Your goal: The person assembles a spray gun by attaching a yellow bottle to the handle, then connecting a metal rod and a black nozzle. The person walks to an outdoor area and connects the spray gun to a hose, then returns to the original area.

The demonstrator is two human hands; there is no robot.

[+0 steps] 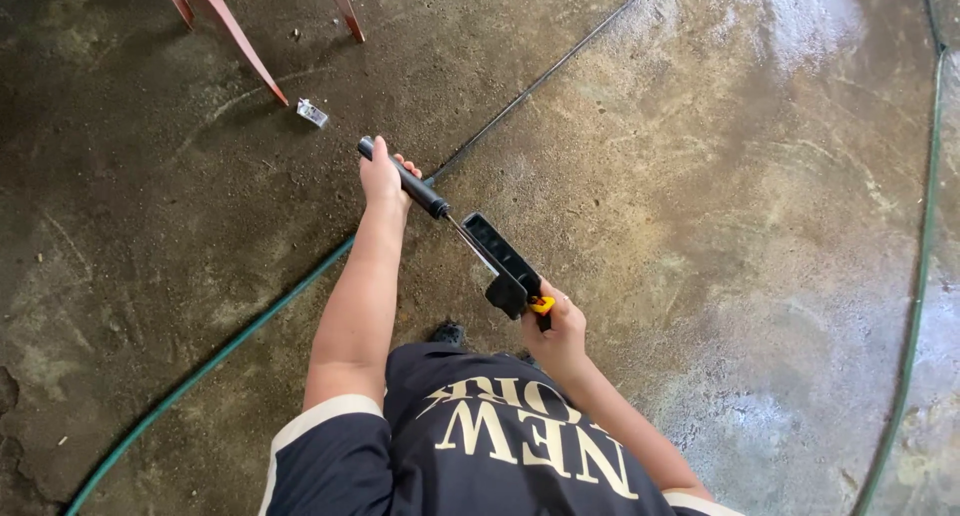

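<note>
Fingers (pixel 408 168) of my left hand (pixel 383 179) are wrapped around the black handle (pixel 404 179) of a hand tool, closed tight on it, the handle end poking out past my knuckles. Fingers of my right hand (pixel 556 328) are curled closed around the other end, at the yellow part (pixel 543 303) beside the black frame (pixel 506 262). A thin metal rod (pixel 464 234) joins handle and frame. The tool is held in the air in front of my torso, slanting from upper left down to lower right (exact kind of tool: cannot tell). Below it, concrete floor (pixel 700 176), wet-looking at upper right. A green hose (pixel 240 336) runs diagonally under my left forearm. Red chair legs (pixel 235 31) stand at top left, a small silver scrap (pixel 312 113) lying near them.
</note>
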